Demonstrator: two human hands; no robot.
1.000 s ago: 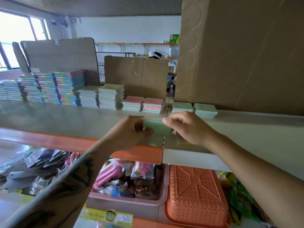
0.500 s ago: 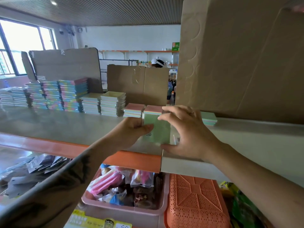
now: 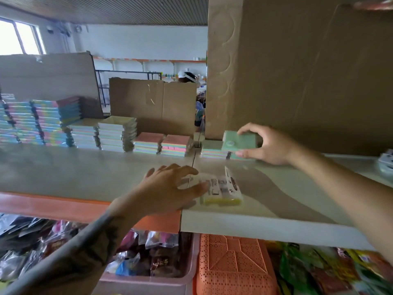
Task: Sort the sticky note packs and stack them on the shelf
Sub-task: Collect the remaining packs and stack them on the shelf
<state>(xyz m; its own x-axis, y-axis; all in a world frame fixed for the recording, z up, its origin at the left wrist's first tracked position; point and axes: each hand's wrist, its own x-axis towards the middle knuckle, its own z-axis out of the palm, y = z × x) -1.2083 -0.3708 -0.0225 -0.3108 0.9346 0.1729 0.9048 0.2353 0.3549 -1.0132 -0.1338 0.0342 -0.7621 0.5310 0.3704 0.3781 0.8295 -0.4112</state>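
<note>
My right hand [image 3: 270, 145] grips a green sticky note pack [image 3: 239, 141], held tilted just above the right-hand one of two low green-topped stacks [image 3: 210, 149] at the back of the grey shelf [image 3: 85, 175]. My left hand [image 3: 168, 188] lies on the near part of the shelf, fingers spread, thumb and fingertips touching a wrapped pack with a yellow edge [image 3: 222, 191]. Two pink-topped stacks [image 3: 162, 143] sit left of the green ones. Further left stand taller white-topped stacks [image 3: 116, 135] and multicoloured stacks [image 3: 42, 122].
A large cardboard box [image 3: 297, 71] fills the shelf's back right, close behind my right hand. Cardboard sheets [image 3: 153, 103] stand behind the stacks. Below the shelf are a pink bin of wrapped goods [image 3: 148, 282], an orange perforated basket [image 3: 231, 267] and loose packets [image 3: 319, 271].
My right hand has carried the green pack from between both hands at the shelf's front to the back right stacks. My left hand let go of it and settled on the yellow-edged pack.
</note>
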